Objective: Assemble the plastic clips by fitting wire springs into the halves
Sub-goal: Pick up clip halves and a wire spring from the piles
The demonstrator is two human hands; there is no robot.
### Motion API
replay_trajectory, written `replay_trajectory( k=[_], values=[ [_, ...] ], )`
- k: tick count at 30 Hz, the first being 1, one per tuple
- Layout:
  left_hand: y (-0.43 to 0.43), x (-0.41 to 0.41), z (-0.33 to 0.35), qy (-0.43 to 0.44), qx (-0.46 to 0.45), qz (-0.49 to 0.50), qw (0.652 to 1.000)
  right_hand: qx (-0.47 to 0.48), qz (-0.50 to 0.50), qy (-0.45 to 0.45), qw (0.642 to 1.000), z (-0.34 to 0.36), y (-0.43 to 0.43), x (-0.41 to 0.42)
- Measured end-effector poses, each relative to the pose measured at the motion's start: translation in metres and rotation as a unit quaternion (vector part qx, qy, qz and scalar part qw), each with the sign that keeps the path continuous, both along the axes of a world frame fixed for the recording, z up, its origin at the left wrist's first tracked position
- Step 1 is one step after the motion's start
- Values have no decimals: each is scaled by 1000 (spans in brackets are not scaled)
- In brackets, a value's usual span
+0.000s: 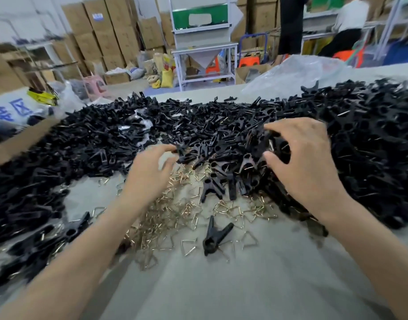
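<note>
The left hand [152, 174] pinches a clip half [183, 154] between thumb and fingertips, its long axis pointing roughly right toward the right hand [306, 165]. That hand's curled fingers grip a black piece [278, 146] at the heap's edge (blur hides its exact shape). The wire springs [175, 213] lie scattered on the table [267, 285] just nearward, between both wrists and closer to the left hand. The pile of halves [94, 144] spreads left and far, and one assembled clip [215, 236] lies nearest.

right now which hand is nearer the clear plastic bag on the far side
Right. The right hand works the clip pile directly in front of the clear plastic bag; the left hand is off to its left, by the wire springs.
</note>
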State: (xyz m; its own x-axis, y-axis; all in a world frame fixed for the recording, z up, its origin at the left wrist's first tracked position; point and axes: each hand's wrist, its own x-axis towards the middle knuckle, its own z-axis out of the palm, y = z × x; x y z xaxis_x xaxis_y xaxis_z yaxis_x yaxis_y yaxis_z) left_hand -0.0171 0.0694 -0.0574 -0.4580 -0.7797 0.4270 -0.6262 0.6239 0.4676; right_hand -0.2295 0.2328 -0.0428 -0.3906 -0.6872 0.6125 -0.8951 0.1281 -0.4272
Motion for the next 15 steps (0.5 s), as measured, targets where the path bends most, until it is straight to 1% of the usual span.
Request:
replay_trajectory(
  k=[1, 2, 3, 4, 5, 7, 11, 14, 15],
  values=[
    [-18, 8, 0, -81, 21, 59, 995, 40, -66, 30, 997, -1, 0, -4],
    [-33, 16, -2, -152, 52, 98, 982, 76, -105, 36, 991, -3, 0, -6],
    [-44, 23, -4, -200, 72, 114, 971, 83, -114, 31, 990, -4, -1, -6],
    [-51, 28, -6, -225, 71, 116, 965, 64, -100, 23, 993, -5, -1, -5],
    [-56, 31, -7, -231, 57, 112, 965, 31, -78, 15, 996, -6, -2, -1],
    [-60, 33, -8, -208, 32, 103, 972, -4, -34, 3, 999, -7, -2, 8],
    [-58, 23, -3, -148, 22, 88, 985, 21, 40, 4, 999, -17, -3, 29],
    [-56, 6, 2, -71, 40, 86, 993, 21, 73, 11, 997, -24, -5, 42],
    [-57, 0, 4, -30, 71, 85, 993, 19, 81, 13, 996, -26, -7, 44]
  ],
)
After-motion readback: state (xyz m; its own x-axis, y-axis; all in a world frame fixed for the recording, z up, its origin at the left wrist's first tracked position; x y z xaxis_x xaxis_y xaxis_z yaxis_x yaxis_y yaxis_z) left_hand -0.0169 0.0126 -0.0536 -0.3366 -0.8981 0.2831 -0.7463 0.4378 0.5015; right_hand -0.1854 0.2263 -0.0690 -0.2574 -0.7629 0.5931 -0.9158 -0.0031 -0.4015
